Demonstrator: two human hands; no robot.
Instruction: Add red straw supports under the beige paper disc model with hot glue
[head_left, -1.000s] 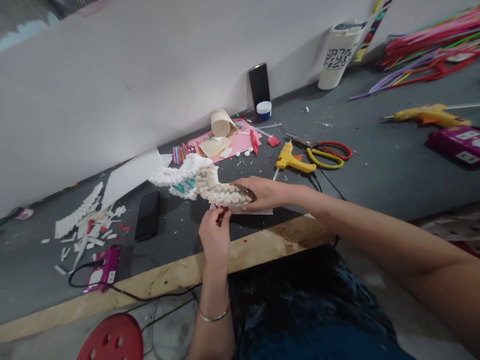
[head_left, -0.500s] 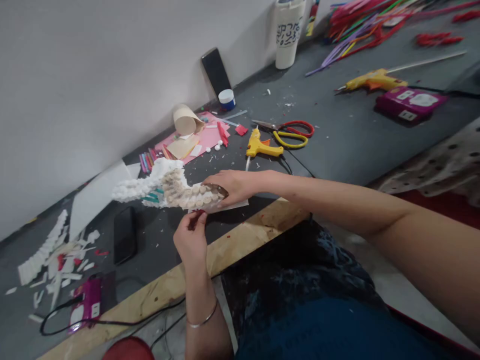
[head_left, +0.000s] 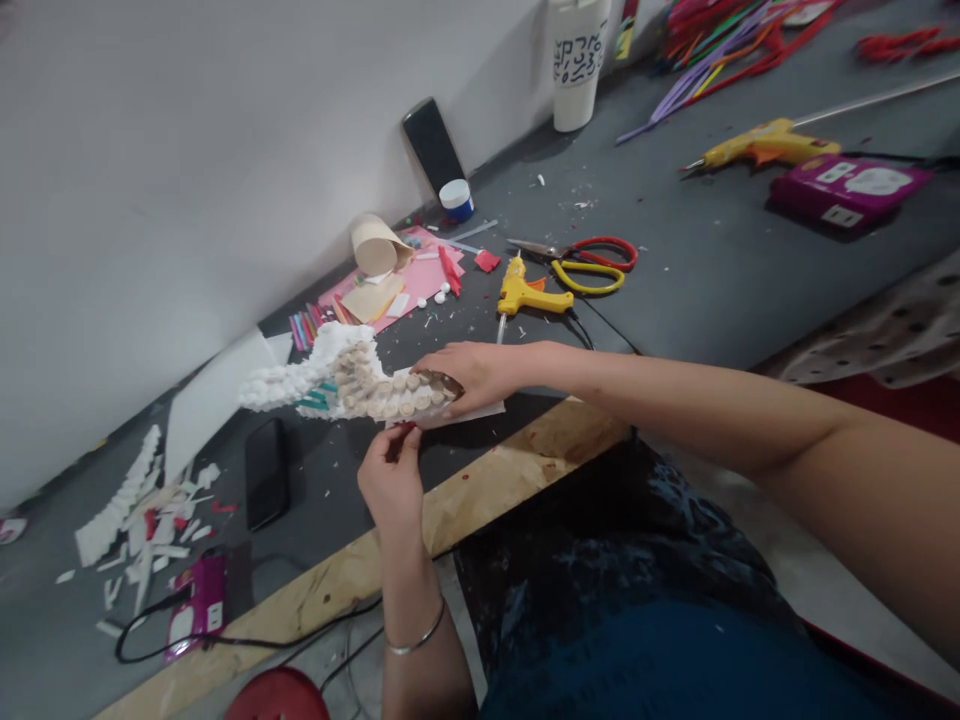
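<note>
A craft model [head_left: 360,380] lies on the table, with fluffy white parts on its left, rows of beige round pieces toward the right and teal strips beneath. A white sheet [head_left: 480,410] is under its right end. My right hand [head_left: 480,375] is curled over that right end, fingers wrapped round a brown part. Below the model's front edge, my left hand [head_left: 391,475] is closed in a pinch on a small dark red piece [head_left: 405,427], close to the sheet's edge. Whether the red piece touches the sheet is hard to tell.
A yellow glue gun [head_left: 529,292] and scissors [head_left: 600,265] lie beyond my right hand. To the left are a phone [head_left: 267,475], white scraps [head_left: 154,530] and a purple power strip [head_left: 196,605] with its cord. Farther right, another glue gun [head_left: 772,145] rests behind a purple box [head_left: 847,190].
The whole view has shifted slightly, so things on the table appear a little farther right. Both hands keep the same holds at the model.
</note>
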